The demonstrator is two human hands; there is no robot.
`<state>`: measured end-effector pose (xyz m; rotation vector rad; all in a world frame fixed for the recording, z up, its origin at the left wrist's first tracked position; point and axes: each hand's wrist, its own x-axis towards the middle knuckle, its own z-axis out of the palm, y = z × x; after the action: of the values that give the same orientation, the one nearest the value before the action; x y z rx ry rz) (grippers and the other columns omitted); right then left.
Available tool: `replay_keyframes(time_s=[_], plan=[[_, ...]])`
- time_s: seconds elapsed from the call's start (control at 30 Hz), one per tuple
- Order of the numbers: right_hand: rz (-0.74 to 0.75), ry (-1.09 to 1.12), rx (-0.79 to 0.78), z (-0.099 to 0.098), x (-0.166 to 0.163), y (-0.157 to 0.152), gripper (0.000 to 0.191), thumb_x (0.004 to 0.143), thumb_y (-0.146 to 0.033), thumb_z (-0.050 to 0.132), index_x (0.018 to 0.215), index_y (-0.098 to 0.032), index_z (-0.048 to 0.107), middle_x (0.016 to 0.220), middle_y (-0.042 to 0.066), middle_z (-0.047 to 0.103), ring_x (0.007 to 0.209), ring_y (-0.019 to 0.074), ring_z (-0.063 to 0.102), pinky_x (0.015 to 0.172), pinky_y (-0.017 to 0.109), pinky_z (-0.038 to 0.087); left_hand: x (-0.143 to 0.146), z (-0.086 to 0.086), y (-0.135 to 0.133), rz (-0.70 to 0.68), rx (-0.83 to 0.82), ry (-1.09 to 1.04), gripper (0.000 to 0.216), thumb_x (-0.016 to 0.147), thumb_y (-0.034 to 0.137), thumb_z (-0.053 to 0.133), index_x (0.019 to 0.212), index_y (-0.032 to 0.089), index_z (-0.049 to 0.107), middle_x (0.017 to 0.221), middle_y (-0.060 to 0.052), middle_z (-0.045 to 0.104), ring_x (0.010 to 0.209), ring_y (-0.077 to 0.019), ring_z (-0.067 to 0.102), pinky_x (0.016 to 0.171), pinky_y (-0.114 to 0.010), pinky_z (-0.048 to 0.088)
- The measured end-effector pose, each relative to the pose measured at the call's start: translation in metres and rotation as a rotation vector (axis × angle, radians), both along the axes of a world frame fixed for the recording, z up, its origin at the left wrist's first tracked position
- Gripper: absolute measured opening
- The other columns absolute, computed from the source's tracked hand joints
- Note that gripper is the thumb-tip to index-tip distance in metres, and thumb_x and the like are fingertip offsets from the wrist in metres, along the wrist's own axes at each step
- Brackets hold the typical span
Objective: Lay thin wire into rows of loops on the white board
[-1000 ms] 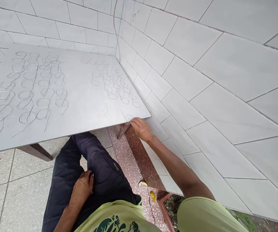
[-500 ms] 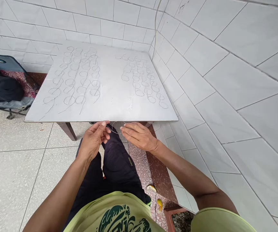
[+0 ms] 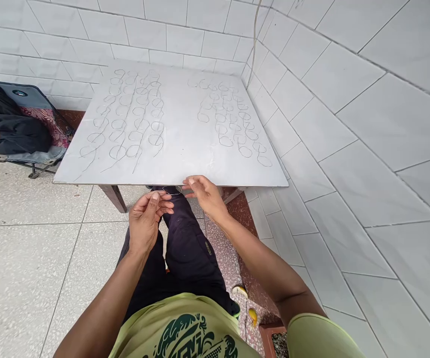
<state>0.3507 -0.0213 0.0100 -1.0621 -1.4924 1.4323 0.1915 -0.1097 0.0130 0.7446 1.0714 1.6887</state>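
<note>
My left hand (image 3: 147, 219) and my right hand (image 3: 204, 193) meet just below the near edge of a white board (image 3: 177, 136) that lies flat like a tabletop. Both pinch a thin wire loop (image 3: 171, 190) between fingertips, over my dark trousers (image 3: 179, 258). On the board lie several rows of wire loops, one group at the left (image 3: 127, 119) and one at the right (image 3: 233, 122).
A white tiled wall (image 3: 349, 124) runs along the right, close to the board's edge. A thin cable (image 3: 254, 44) hangs in the corner. A folding chair with dark clothes (image 3: 17, 124) stands at the left. Speckled floor (image 3: 24, 258) lies left of my leg.
My left hand rose from my thigh to meet the right. The right hand left the board's corner, and both now hold a wire loop. The camera view swung left.
</note>
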Motion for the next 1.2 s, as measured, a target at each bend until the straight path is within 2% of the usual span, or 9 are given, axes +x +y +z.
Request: replay_keyframes(time_s=[0.13, 0.2, 0.33, 0.6, 0.77, 0.9, 1.07, 1.13, 1.2], plan=[[0.159, 0.071, -0.299, 0.008, -0.006, 0.003, 0.047, 0.094, -0.062, 0.060, 0.106, -0.017, 0.062, 0.112, 0.014, 0.073, 0.090, 0.0213, 0.074, 0.073, 0.035, 0.063, -0.003, -0.003, -0.007, -0.025, 0.065, 0.032, 0.026, 0.095, 0.039, 0.067, 0.104, 0.015, 0.072, 0.098, -0.009, 0.074, 0.080, -0.0167, 0.071, 0.070, -0.031, 0.059], [0.247, 0.110, -0.362, 0.012, -0.008, 0.002, 0.046, 0.091, -0.060, 0.067, 0.105, -0.017, 0.064, 0.101, 0.011, 0.075, 0.079, 0.0187, 0.073, 0.069, 0.033, 0.062, -0.003, -0.006, -0.011, -0.036, 0.066, 0.047, 0.027, 0.094, 0.040, 0.069, 0.104, 0.015, 0.072, 0.099, -0.010, 0.074, 0.081, -0.0177, 0.071, 0.071, -0.032, 0.059], [0.332, 0.150, -0.270, 0.012, -0.011, 0.004, 0.043, 0.087, -0.056, 0.073, 0.103, -0.017, 0.067, 0.083, 0.004, 0.074, 0.067, 0.0137, 0.069, 0.063, 0.026, 0.058, -0.002, -0.014, -0.018, -0.047, 0.016, 0.063, 0.026, 0.091, 0.038, 0.073, 0.104, 0.015, 0.073, 0.102, -0.010, 0.074, 0.081, -0.0181, 0.072, 0.072, -0.033, 0.060], [0.524, -0.037, -0.041, 0.015, -0.014, 0.026, 0.039, 0.097, -0.052, 0.061, 0.095, -0.013, 0.069, 0.069, 0.003, 0.073, 0.054, 0.0107, 0.065, 0.054, 0.021, 0.052, -0.008, -0.024, -0.028, -0.209, -0.185, 0.023, 0.022, 0.087, 0.035, 0.077, 0.097, 0.015, 0.077, 0.096, -0.010, 0.076, 0.076, -0.0173, 0.070, 0.069, -0.030, 0.057], [0.627, -0.149, -0.007, 0.020, -0.017, 0.032, 0.037, 0.097, -0.048, 0.061, 0.095, -0.012, 0.071, 0.057, -0.002, 0.066, 0.044, 0.0080, 0.056, 0.045, 0.018, 0.046, -0.025, -0.020, -0.025, -0.295, -0.247, 0.077, 0.028, 0.086, 0.041, 0.077, 0.100, 0.016, 0.079, 0.105, -0.012, 0.076, 0.089, -0.0207, 0.071, 0.081, -0.034, 0.057], [0.665, -0.197, 0.037, 0.022, -0.020, 0.031, 0.035, 0.099, -0.045, 0.058, 0.095, -0.013, 0.071, 0.053, -0.004, 0.062, 0.040, 0.0061, 0.050, 0.043, 0.016, 0.040, -0.040, -0.016, -0.018, -0.272, -0.274, 0.171, 0.035, 0.085, 0.047, 0.077, 0.105, 0.018, 0.079, 0.105, -0.011, 0.076, 0.100, -0.0221, 0.070, 0.091, -0.034, 0.053], [0.685, -0.222, 0.017, 0.018, -0.025, 0.026, 0.031, 0.100, -0.041, 0.057, 0.096, -0.014, 0.071, 0.053, -0.005, 0.060, 0.039, 0.0050, 0.048, 0.041, 0.015, 0.038, -0.038, -0.016, -0.011, -0.340, -0.310, 0.161, 0.034, 0.079, 0.045, 0.084, 0.096, 0.016, 0.080, 0.098, -0.011, 0.077, 0.089, -0.0201, 0.070, 0.090, -0.035, 0.054], [0.653, -0.164, -0.015, 0.014, -0.027, 0.024, 0.033, 0.098, -0.045, 0.060, 0.099, -0.014, 0.069, 0.059, -0.003, 0.063, 0.042, 0.0060, 0.052, 0.040, 0.015, 0.039, -0.033, -0.017, -0.011, -0.315, -0.310, 0.110, 0.032, 0.076, 0.043, 0.086, 0.092, 0.016, 0.081, 0.094, -0.010, 0.078, 0.085, -0.0190, 0.070, 0.087, -0.034, 0.055], [0.559, -0.074, -0.058, 0.010, -0.025, 0.020, 0.037, 0.094, -0.051, 0.065, 0.103, -0.015, 0.067, 0.070, 0.000, 0.068, 0.049, 0.0085, 0.060, 0.039, 0.016, 0.041, -0.028, -0.019, -0.011, -0.243, -0.310, 0.056, 0.030, 0.075, 0.041, 0.087, 0.089, 0.015, 0.081, 0.091, -0.010, 0.078, 0.084, -0.0185, 0.070, 0.085, -0.033, 0.055]])
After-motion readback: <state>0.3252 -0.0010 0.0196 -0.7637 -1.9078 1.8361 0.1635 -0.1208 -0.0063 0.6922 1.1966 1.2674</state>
